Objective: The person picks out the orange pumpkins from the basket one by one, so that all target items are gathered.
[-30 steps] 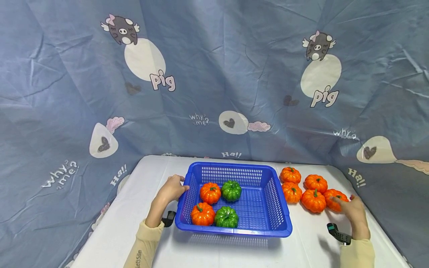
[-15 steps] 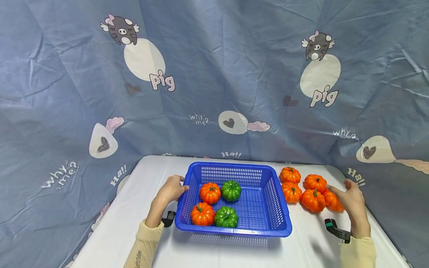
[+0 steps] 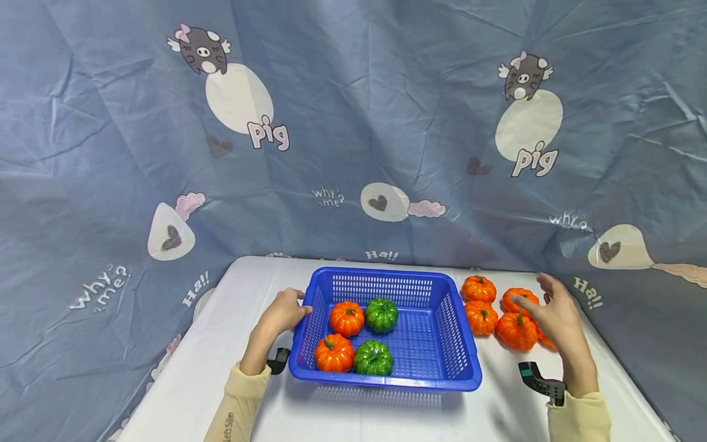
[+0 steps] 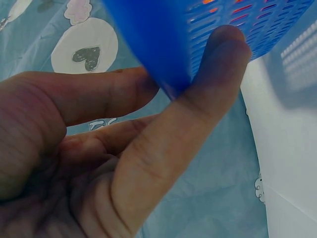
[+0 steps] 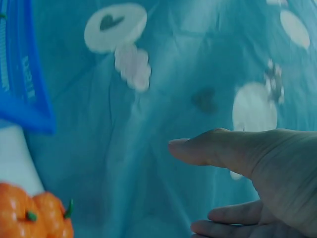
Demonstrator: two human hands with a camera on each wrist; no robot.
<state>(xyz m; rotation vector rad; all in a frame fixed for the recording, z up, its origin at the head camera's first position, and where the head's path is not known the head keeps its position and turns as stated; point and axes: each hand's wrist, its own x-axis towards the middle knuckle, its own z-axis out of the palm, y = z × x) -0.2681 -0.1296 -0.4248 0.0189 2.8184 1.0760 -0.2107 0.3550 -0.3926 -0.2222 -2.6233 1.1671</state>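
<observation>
My left hand grips the left rim of a blue plastic basket, thumb and fingers pinching the rim in the left wrist view. Inside the basket's left half sit two orange toy pumpkins and two green ones. Above the far right of a cluster of orange pumpkins hovers my right hand, fingers spread and holding nothing. Its thumb overlaps the back pumpkin in the head view, and the rightmost pumpkin is partly hidden by the hand.
Two more orange pumpkins lie close to the basket's right wall. Everything stands on a white-covered table. A blue patterned cloth hangs behind and at both sides.
My right hand has moved away from the rightmost orange pumpkin, up and to the left toward the back one. My left hand, the basket and the pumpkins have stayed put.
</observation>
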